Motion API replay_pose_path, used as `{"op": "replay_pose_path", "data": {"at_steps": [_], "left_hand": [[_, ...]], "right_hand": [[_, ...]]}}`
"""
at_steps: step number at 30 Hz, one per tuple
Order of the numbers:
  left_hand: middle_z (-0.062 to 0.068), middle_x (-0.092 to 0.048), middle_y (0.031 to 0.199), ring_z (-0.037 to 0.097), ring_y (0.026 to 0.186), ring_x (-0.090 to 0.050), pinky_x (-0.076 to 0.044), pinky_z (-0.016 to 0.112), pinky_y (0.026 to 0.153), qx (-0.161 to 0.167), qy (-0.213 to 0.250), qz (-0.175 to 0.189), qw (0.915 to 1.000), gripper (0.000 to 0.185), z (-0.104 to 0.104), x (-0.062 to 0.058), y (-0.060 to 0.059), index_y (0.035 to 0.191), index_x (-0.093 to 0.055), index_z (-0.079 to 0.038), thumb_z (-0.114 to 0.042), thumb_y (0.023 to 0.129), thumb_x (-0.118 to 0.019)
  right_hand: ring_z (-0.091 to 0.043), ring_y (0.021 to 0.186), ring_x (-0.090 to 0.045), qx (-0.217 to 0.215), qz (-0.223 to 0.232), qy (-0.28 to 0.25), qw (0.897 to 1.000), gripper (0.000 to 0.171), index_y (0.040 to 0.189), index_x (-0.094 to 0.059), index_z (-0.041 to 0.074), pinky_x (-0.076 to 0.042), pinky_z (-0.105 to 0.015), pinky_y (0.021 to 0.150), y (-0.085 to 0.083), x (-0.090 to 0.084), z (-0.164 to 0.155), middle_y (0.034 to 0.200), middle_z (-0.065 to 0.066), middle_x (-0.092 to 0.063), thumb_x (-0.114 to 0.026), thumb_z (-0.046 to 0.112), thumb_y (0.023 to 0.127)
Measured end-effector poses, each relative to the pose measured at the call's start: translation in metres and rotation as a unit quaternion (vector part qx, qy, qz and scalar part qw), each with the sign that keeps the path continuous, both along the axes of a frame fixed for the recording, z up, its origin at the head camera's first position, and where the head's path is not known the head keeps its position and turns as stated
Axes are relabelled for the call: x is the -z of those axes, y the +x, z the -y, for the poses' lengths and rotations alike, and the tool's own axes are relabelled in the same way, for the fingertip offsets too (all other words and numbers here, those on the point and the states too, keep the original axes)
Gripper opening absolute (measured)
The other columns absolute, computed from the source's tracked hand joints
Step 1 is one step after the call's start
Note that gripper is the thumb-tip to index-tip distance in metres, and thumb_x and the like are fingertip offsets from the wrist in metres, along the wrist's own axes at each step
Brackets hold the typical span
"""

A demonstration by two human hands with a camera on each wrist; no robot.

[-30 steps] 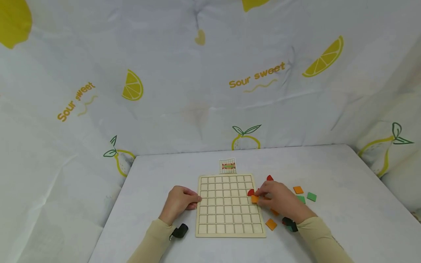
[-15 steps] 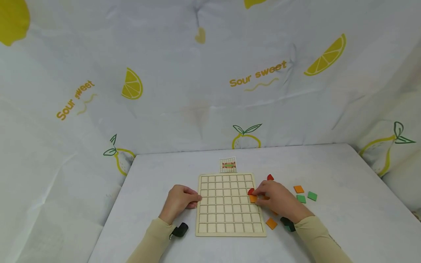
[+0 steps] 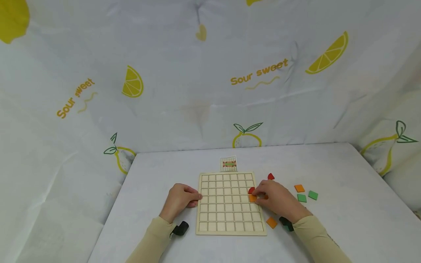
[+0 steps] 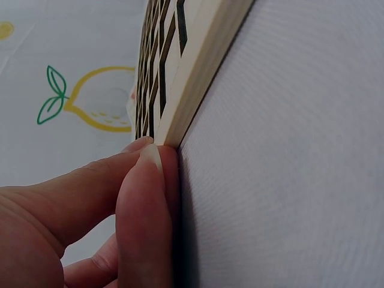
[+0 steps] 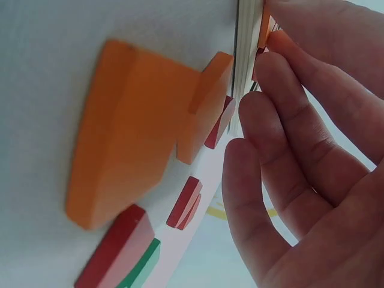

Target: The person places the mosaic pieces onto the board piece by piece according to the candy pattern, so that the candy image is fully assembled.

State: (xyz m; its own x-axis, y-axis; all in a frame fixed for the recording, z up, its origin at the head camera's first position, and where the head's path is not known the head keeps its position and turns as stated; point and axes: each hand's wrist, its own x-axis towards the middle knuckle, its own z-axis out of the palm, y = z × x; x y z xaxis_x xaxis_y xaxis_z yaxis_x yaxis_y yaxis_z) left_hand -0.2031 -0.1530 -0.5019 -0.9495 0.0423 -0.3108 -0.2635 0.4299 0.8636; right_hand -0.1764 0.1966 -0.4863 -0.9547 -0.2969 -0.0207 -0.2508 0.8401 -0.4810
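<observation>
Currently the right hand [image 3: 277, 199] pinches an orange tile [image 3: 252, 198] over a right-edge cell of the wooden grid board [image 3: 227, 208], slightly further inboard than one second ago. The left hand [image 3: 180, 200], fingers straight, still presses the board's left edge; placement appears nearly complete

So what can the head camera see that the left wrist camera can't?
Only the head view shows the right hand pinching an orange tile at the board's right edge, the green tiles on the table, and the small pattern card. Only the left wrist view shows, close up, a fingertip pressed against the board's side edge. Both show the left hand touching the wooden grid board, and the lemon-print cloth behind.
</observation>
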Motion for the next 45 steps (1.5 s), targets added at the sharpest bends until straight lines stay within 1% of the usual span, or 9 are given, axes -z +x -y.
{"op": "replay_pose_path", "data": {"at_steps": [7,14,18,22,25,29,35,42,45], "left_hand": [[0.007,-0.074,0.077,0.011,0.061,-0.07,-0.061,0.026,0.061,0.004,-0.001,-0.002,1.0,0.02,-0.002,-0.001,0.0,0.09,-0.075,-0.005,-0.019,0.08,-0.085],[0.007,-0.075,0.079,0.012,0.063,-0.071,-0.061,0.027,0.061,-0.002,-0.003,0.012,0.9999,0.023,-0.001,0.0,0.0,0.092,-0.074,-0.006,-0.021,0.079,-0.086],[0.007,-0.075,0.08,0.012,0.064,-0.072,-0.062,0.027,0.062,-0.009,-0.016,0.014,0.9997,0.024,0.002,0.001,0.0,0.092,-0.074,-0.006,-0.023,0.08,-0.086],[0.007,-0.074,0.08,0.012,0.064,-0.071,-0.062,0.027,0.062,-0.003,-0.016,0.011,0.9998,0.026,0.004,0.001,0.001,0.094,-0.074,-0.005,-0.024,0.08,-0.086],[0.007,-0.074,0.08,0.012,0.064,-0.071,-0.062,0.027,0.062,0.001,-0.016,0.008,0.9998,0.026,0.004,0.001,0.001,0.094,-0.074,-0.005,-0.024,0.08,-0.086],[0.007,-0.074,0.079,0.012,0.064,-0.072,-0.062,0.027,0.062,0.004,-0.018,0.005,0.9998,0.026,0.003,0.002,-0.001,0.094,-0.074,-0.005,-0.023,0.08,-0.086],[0.007,-0.075,0.079,0.011,0.063,-0.072,-0.061,0.027,0.061,0.003,-0.016,0.004,0.9999,0.024,0.004,0.002,-0.001,0.094,-0.074,-0.005,-0.023,0.081,-0.085],[0.007,-0.075,0.079,0.01,0.062,-0.071,-0.062,0.027,0.061,0.004,-0.01,0.002,0.9999,0.024,0.003,0.002,-0.002,0.095,-0.074,-0.005,-0.022,0.082,-0.085],[0.007,-0.075,0.079,0.011,0.063,-0.071,-0.062,0.027,0.061,0.006,-0.01,0.002,0.9999,0.024,0.002,0.003,-0.002,0.094,-0.074,-0.005,-0.022,0.081,-0.085]], "right_hand": [[-0.007,0.085,-0.057,-0.001,-0.004,-0.006,1.0,0.015,0.1,-0.077,0.024,-0.051,-0.027,0.076,0.001,-0.003,-0.007,0.092,0.015,-0.064,-0.081,0.021,0.085],[-0.016,0.099,-0.06,0.045,0.011,-0.018,0.999,0.016,0.105,-0.076,0.024,-0.056,-0.035,0.083,0.01,-0.015,-0.036,0.103,0.009,-0.068,-0.078,0.027,0.089],[-0.016,0.092,-0.059,0.065,0.031,0.004,0.997,0.017,0.104,-0.076,0.025,-0.056,-0.03,0.075,0.021,-0.018,-0.056,0.1,0.009,-0.067,-0.079,0.029,0.088],[-0.025,0.099,-0.062,0.084,0.05,0.017,0.995,0.018,0.102,-0.076,0.024,-0.059,-0.038,0.08,0.037,-0.017,-0.079,0.107,0.0,-0.069,-0.081,0.028,0.086],[-0.027,0.106,-0.063,0.087,0.042,0.026,0.995,0.018,0.102,-0.076,0.025,-0.058,-0.047,0.089,0.049,-0.014,-0.096,0.105,0.002,-0.07,-0.081,0.027,0.085],[-0.027,0.106,-0.063,0.095,0.039,0.028,0.994,0.019,0.102,-0.075,0.024,-0.055,-0.054,0.093,0.062,-0.012,-0.112,0.098,0.009,-0.069,-0.082,0.022,0.084],[-0.021,0.101,-0.063,0.1,0.054,0.035,0.993,0.022,0.102,-0.075,0.023,-0.056,-0.052,0.092,0.068,-0.011,-0.118,0.096,0.01,-0.068,-0.083,0.021,0.082],[-0.027,0.11,-0.061,0.1,0.064,0.026,0.993,0.024,0.104,-0.076,0.026,-0.051,-0.059,0.098,0.07,-0.008,-0.112,0.098,0.012,-0.072,-0.084,0.026,0.082],[-0.024,0.109,-0.062,0.099,0.062,0.027,0.993,0.023,0.103,-0.076,0.027,-0.052,-0.057,0.097,0.071,-0.009,-0.11,0.097,0.013,-0.071,-0.084,0.027,0.081]]}}
